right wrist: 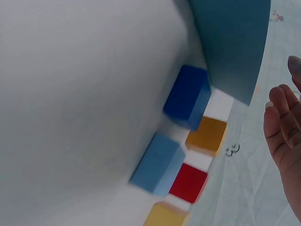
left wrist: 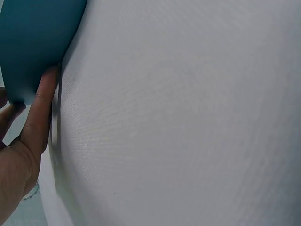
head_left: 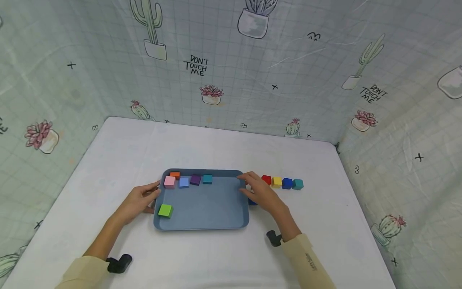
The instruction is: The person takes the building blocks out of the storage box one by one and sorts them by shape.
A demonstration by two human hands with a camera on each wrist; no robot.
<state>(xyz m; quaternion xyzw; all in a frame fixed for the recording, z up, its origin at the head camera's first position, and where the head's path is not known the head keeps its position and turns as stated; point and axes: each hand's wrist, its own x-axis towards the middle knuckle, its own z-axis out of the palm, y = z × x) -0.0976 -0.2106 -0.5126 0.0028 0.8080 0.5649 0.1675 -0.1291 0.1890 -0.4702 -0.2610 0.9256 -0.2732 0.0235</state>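
Tray: blue tray (head_left: 205, 208) lies on the desk (head_left: 202, 257), between your hands.
Left grip: your left hand (head_left: 135, 202) is at the tray's 9 o'clock, thumb and fingers pinching the end wall.
Right grip: your right hand (head_left: 265, 196) is at 3 o'clock, thumb and fingers spread wide over the rim, holding nothing.
Main risk: one-sided hold. If you lift or drag now, the 3 o'clock end likely sags or swings, since only your left grip has the tray.
Green block: green block (head_left: 165, 211) sits alone between 8 and 9 o'clock; tilt probably sends it sliding.
Upper cluster: pink block (head_left: 170, 182), periwinkle block (head_left: 184, 182), purple block (head_left: 195, 180) and teal block (head_left: 207, 179) run from 10 to just past 12, orange block (head_left: 175, 175) behind the pink; a jerk could scatter them.
Dark blue block: dark blue block (right wrist: 188, 96) is just outside the 3 o'clock wall; sliding the tray that way could shove it.
Outside row: red block (head_left: 266, 180) and yellow block (head_left: 276, 182), between 2 and 3; your knuckles could clip the red.
Blind spot: light blue block (right wrist: 160, 162) and amber block (right wrist: 207, 136) show only in the right wrist view; dropping your hand unseeing could knock them.
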